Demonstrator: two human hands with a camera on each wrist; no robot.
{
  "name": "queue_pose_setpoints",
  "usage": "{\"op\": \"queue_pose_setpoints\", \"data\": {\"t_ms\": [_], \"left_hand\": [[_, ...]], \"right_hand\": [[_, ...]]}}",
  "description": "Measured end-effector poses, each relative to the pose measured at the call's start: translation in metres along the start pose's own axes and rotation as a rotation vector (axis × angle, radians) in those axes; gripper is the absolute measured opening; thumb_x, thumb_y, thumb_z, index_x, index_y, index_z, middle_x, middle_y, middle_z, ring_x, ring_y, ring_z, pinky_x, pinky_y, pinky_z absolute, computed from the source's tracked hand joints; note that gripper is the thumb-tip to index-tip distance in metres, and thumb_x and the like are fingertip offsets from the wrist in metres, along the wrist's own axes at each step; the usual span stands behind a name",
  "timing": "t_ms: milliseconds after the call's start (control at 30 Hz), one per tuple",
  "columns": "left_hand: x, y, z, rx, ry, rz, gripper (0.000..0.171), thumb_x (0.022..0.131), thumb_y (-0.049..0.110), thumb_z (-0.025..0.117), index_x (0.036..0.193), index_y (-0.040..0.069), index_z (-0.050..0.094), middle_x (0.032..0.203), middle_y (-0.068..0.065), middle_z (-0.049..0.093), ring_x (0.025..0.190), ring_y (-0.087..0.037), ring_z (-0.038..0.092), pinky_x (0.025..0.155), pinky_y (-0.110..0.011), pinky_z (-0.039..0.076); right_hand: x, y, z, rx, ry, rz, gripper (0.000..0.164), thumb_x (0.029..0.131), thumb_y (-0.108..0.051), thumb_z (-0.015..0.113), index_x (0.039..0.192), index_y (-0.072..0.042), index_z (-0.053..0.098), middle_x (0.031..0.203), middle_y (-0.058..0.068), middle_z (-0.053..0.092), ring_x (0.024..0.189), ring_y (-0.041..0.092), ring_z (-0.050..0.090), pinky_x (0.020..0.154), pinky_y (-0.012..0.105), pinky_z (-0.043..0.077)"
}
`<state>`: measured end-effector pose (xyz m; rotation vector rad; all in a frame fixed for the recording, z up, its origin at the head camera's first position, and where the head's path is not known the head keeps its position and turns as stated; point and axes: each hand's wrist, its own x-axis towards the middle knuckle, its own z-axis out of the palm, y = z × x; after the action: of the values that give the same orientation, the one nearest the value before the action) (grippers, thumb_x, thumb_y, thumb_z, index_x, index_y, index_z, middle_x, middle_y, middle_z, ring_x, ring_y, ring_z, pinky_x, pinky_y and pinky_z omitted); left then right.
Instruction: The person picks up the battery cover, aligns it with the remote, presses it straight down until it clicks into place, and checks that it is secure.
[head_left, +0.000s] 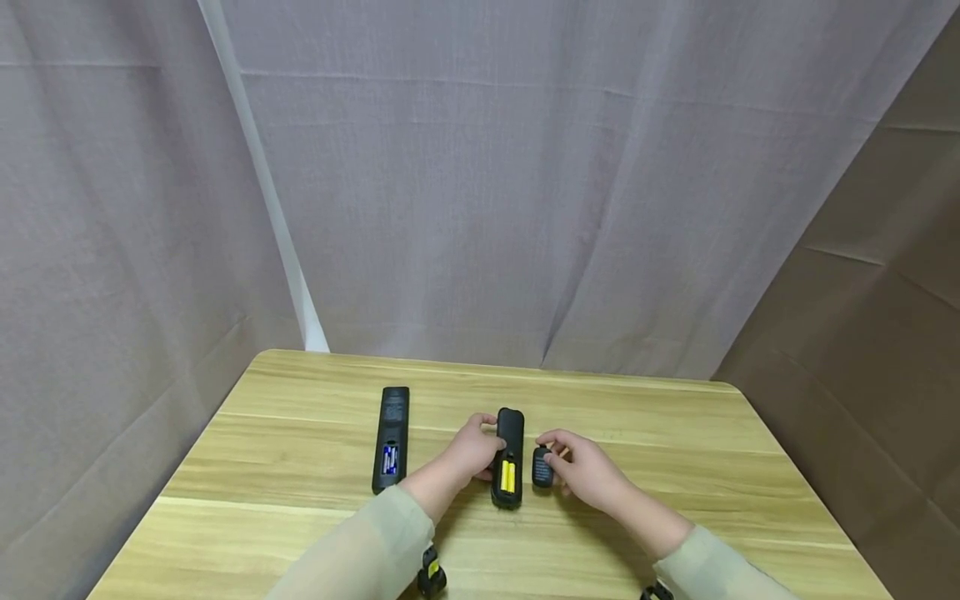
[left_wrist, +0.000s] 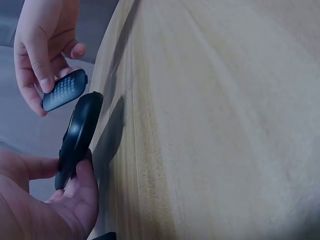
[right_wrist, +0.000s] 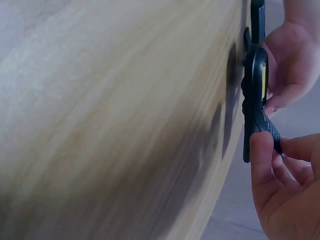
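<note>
My left hand (head_left: 471,450) grips a black remote control (head_left: 510,429) by its sides, back facing up, held above the table. Two yellow batteries (head_left: 508,477) lie side by side in its uncovered compartment. Just to the right, my right hand (head_left: 588,473) pinches a small black battery cover (head_left: 542,468) between thumb and fingers. Fine print covers the face of this cover (left_wrist: 67,90) in the left wrist view. A narrow gap separates cover and remote in the head view. In the right wrist view the remote (right_wrist: 256,75) partly hides the left hand.
A second black remote (head_left: 393,414) lies back up on the wooden table (head_left: 300,433) to the left, with blue batteries (head_left: 390,460) in its uncovered compartment. Grey curtains (head_left: 450,208) hang behind the table and along its sides.
</note>
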<state>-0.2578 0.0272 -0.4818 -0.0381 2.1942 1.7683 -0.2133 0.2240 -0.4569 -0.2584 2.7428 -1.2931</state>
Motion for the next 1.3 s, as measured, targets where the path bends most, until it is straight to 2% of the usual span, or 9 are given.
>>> {"op": "queue_pose_setpoints", "data": {"t_ms": [233, 433, 1000, 1300], "left_hand": [[-0.004, 0.001, 0.002, -0.081, -0.012, 0.0, 0.046, 0.096, 0.008, 0.06, 0.139, 0.011, 0.044, 0.101, -0.016, 0.065, 0.08, -0.026, 0.068, 0.061, -0.041, 0.058], [-0.006, 0.001, 0.004, -0.12, -0.015, 0.002, 0.047, 0.096, 0.009, 0.06, 0.14, 0.013, 0.043, 0.098, -0.015, 0.066, 0.076, -0.025, 0.068, 0.058, -0.037, 0.057], [-0.017, 0.008, 0.007, -0.164, -0.024, 0.003, 0.048, 0.097, 0.01, 0.06, 0.141, 0.013, 0.042, 0.097, -0.015, 0.063, 0.074, -0.023, 0.064, 0.057, -0.032, 0.055], [-0.016, 0.004, 0.009, -0.186, -0.047, 0.011, 0.049, 0.097, 0.011, 0.06, 0.141, 0.015, 0.04, 0.097, -0.015, 0.063, 0.075, -0.024, 0.066, 0.056, -0.03, 0.055]], "right_hand": [[0.0, -0.001, -0.003, 0.023, 0.022, -0.004, 0.026, 0.098, -0.001, 0.057, 0.124, -0.005, 0.062, 0.092, 0.007, 0.058, 0.065, 0.023, 0.06, 0.051, 0.043, 0.055], [-0.001, -0.006, -0.005, 0.03, 0.026, -0.019, 0.026, 0.098, -0.001, 0.058, 0.124, -0.005, 0.062, 0.092, 0.007, 0.058, 0.068, 0.023, 0.061, 0.053, 0.043, 0.057], [-0.008, -0.017, 0.003, 0.066, 0.012, -0.066, 0.026, 0.096, 0.0, 0.059, 0.12, -0.008, 0.064, 0.092, 0.007, 0.057, 0.068, 0.025, 0.06, 0.052, 0.042, 0.057], [-0.009, -0.018, 0.007, 0.075, -0.044, -0.072, 0.025, 0.098, -0.002, 0.058, 0.122, -0.007, 0.062, 0.093, 0.007, 0.057, 0.069, 0.022, 0.06, 0.052, 0.042, 0.056]]}}
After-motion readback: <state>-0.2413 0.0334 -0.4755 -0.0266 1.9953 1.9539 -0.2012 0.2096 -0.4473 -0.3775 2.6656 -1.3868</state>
